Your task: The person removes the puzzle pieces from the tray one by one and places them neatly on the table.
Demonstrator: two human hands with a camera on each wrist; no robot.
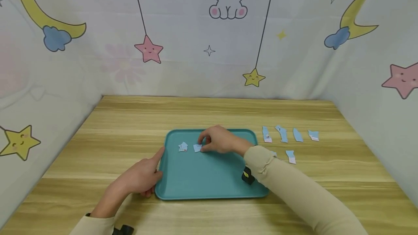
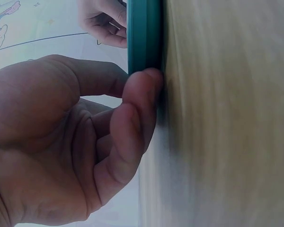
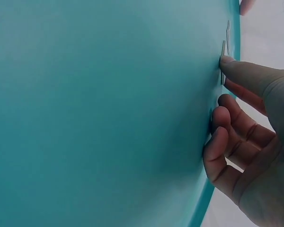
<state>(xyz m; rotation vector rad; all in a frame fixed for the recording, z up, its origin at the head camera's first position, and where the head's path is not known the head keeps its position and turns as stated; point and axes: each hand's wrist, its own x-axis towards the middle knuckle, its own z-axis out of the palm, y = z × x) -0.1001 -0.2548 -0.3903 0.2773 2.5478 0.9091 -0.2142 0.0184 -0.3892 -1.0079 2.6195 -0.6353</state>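
Observation:
A teal tray (image 1: 209, 186) lies on the wooden table. At its left edge my left hand (image 1: 142, 177) holds the rim, index finger stretched along it and thumb lower down, the other fingers curled beside its wall. Over the tray's upper middle, my right hand (image 1: 220, 140) pinches a small light-blue card piece (image 1: 197, 148) between thumb and index finger, close to the tray surface. The right wrist view shows this piece edge-on under the thumb. To its left lies another light-blue card piece (image 1: 183, 147) with an uneven outline and small red marks.
Right of the tray, several irregular light-blue pieces lie on the wooden table (image 1: 343, 177), among them a long narrow one (image 1: 298, 135) and one with a pale lower end (image 1: 290, 157). The right forearm partly covers another. A patterned cloth (image 1: 189, 79) stands behind the table and along both sides.

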